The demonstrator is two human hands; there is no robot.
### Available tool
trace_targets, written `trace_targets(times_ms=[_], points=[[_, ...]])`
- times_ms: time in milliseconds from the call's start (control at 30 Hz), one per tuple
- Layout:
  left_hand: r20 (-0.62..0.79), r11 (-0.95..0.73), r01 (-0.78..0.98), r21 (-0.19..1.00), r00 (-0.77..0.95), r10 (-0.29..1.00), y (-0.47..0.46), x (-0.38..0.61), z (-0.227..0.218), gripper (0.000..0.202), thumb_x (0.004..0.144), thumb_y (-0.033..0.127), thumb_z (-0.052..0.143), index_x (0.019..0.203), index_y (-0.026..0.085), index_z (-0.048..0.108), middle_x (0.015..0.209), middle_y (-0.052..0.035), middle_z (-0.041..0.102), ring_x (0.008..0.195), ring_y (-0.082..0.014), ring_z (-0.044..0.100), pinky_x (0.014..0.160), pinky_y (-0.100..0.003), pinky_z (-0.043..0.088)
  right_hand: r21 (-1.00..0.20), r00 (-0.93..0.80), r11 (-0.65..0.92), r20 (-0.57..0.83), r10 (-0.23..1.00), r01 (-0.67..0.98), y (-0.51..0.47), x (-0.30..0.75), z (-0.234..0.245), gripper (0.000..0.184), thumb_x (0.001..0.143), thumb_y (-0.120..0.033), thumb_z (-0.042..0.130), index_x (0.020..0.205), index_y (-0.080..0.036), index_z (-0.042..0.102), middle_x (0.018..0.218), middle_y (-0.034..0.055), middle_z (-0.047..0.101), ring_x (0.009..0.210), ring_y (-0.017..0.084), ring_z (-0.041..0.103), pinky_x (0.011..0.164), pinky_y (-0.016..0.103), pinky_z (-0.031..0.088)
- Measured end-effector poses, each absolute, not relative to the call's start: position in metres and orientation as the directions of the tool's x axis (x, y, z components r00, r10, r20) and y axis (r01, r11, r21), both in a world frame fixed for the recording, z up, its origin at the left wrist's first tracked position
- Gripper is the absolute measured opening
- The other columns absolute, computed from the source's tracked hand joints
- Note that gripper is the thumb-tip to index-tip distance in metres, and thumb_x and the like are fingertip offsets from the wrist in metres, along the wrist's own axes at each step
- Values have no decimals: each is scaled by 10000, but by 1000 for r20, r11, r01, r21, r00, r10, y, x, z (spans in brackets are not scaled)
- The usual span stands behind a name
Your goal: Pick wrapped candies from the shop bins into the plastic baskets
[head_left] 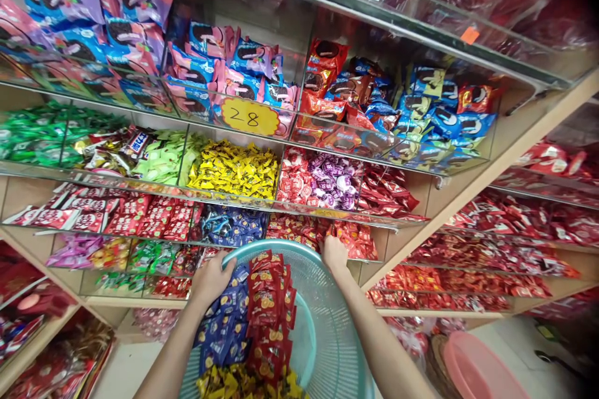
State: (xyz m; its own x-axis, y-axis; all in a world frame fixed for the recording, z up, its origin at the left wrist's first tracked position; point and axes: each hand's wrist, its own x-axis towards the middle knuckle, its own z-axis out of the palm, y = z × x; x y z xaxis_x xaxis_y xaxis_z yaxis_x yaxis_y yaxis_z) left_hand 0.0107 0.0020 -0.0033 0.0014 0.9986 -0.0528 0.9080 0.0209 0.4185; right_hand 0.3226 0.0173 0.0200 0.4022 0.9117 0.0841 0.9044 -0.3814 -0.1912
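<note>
My left hand (211, 278) grips the rim of a light blue plastic basket (322, 305), fingers curled over its edge. The basket holds stacked red snack packets (269, 312), blue packets (224, 324) and yellow sweets (234, 383). My right hand (334, 252) reaches past the basket's far rim into a shelf bin of red packets (355, 238). Its fingers are buried among them, so I cannot see whether they hold one.
Clear-fronted shelf bins hold cookie packs, green, yellow (234, 169), purple and red sweets. A yellow price tag (249, 116) reads 28. Another shelving unit of red packets (491, 249) stands to the right. A pink basin (477, 368) sits on the floor at lower right.
</note>
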Motion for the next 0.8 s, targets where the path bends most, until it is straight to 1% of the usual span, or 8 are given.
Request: trace_targets(times_ms=[133,433,467,533,600,667,700,800], points=[[-51,22,906,423,-1,999,1,11,-2,402,833,509,279,987,261,555,868,-62,697,820,-275,641,608,-302,392,-185,403,-384,77,912,905,23,322,18,224,838,-190,421,868,-104,627,900,193,642,843,258,625,654,309,415],[-40,26,897,441,-9,999,3,10,-6,399,824,524,295,982,270,559,867,-52,694,804,-262,638,604,-293,386,-292,351,-284,209,913,913,-4,332,28,308,903,-298,320,874,-158,593,772,106,643,743,183,600,619,252,364],[-41,28,894,448,-11,999,3,10,-6,402,823,528,295,978,270,563,869,-51,693,805,-261,638,599,-289,385,-340,325,-235,239,915,911,-9,331,31,309,902,-321,324,859,-167,588,739,86,635,710,174,589,610,248,362],[-49,38,886,462,-17,999,3,10,-5,405,821,531,298,978,273,567,875,-49,692,806,-256,637,591,-283,381,-504,257,-84,284,924,860,-20,326,39,301,886,-375,362,812,-180,579,647,39,600,612,153,553,570,237,358],[-51,48,880,472,-28,998,2,11,-4,405,819,533,307,999,277,564,879,-46,691,814,-255,635,592,-280,380,-714,187,59,261,947,697,-30,317,45,303,856,-435,409,781,-184,563,550,-9,538,488,126,486,494,223,340],[-53,53,879,474,-31,998,1,11,-3,404,815,534,319,1019,279,558,873,-43,691,808,-253,633,593,-280,379,-873,122,84,162,979,481,-39,304,49,318,823,-483,449,767,-184,540,489,-46,488,385,95,402,415,208,299],[-55,53,879,473,-31,998,1,11,-3,405,814,535,322,1022,279,557,864,-43,691,798,-251,633,590,-279,378,-920,90,66,109,990,385,-43,297,50,322,808,-495,466,759,-183,529,478,-56,481,355,82,372,389,202,278],[-55,41,881,471,-17,998,0,12,-2,409,815,534,322,1029,277,558,847,-46,688,763,-243,631,576,-278,374,-969,3,7,8,1000,247,-52,278,50,299,796,-478,480,752,-184,503,498,-56,517,334,67,371,366,189,259]])
